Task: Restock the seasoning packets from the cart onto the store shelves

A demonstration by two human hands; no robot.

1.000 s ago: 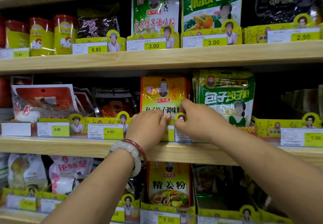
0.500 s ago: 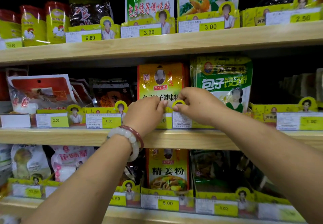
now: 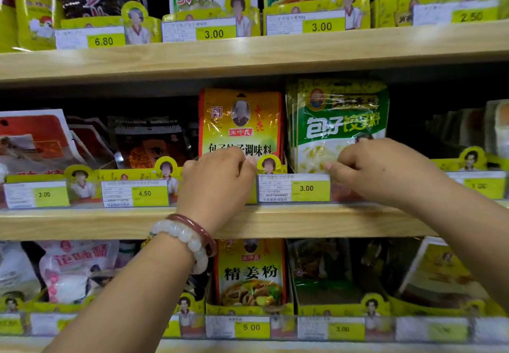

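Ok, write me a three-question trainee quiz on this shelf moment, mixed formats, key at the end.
1. True or false: the left hand rests at the yellow seasoning packet with the portrait on the middle wooden shelf.
2. Multiple choice: the yellow-and-white price tag between the two hands reads A) 2.00 B) 3.00 C) 6.80.
3. Fill in: the right hand touches the front of the ____-and-white dumpling seasoning packet.

Key: 1 true; 2 B; 3 green.
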